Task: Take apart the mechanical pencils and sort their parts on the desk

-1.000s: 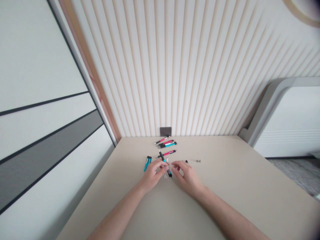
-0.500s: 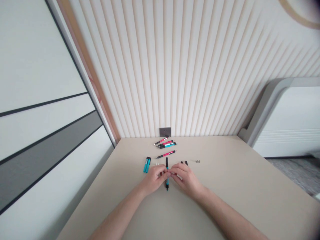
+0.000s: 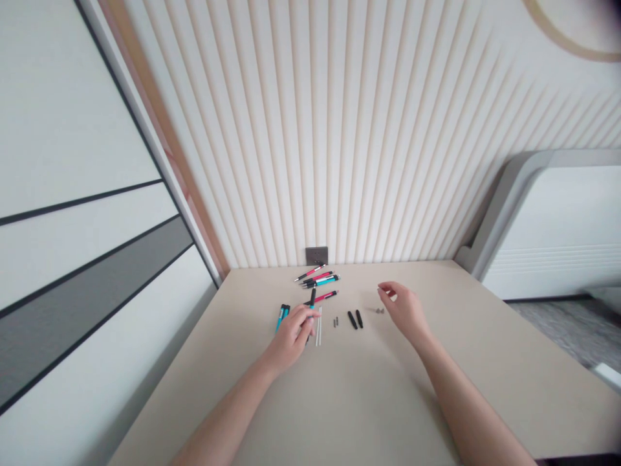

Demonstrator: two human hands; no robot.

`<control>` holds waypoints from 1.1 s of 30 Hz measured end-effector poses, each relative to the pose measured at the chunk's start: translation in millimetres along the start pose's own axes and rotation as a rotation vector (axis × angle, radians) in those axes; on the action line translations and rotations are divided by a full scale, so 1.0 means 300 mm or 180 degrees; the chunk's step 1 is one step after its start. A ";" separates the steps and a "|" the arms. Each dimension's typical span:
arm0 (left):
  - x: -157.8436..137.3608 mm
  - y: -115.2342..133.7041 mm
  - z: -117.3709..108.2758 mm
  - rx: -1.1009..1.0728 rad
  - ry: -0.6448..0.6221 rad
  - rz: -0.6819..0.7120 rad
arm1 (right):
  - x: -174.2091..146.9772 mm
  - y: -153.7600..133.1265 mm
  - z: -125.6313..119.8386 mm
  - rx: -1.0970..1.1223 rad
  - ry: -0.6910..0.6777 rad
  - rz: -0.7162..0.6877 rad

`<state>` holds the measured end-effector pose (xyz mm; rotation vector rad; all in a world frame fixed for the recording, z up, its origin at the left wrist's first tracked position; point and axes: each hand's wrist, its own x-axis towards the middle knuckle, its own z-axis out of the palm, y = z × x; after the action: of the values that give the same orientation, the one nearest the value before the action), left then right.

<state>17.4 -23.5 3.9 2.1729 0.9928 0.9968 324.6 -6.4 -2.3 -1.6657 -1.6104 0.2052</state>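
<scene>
While left hand [image 3: 292, 334] grips a black-and-blue pen [image 3: 313, 298] beside white rods [image 3: 319, 330], right hand [image 3: 403, 309] is well apart near small metal pieces [image 3: 380, 310], can't tell if pinching anything.

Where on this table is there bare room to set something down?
The widest bare patch is the table between the forearms, nearer the person than the black pieces. Another lies right of the right hand. It is crowded around the left hand: the pen it holds, white sticks, teal barrels, and loose pens toward the wall.
</scene>
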 end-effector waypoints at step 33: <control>0.002 -0.054 -0.028 0.1104 -0.0076 0.0521 | 0.037 0.195 0.022 -0.0153 -0.1269 0.0075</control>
<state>4.6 -12.3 -2.5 2.5792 1.0538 0.9227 367.6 13.4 -39.0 -1.7597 -1.8975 0.5430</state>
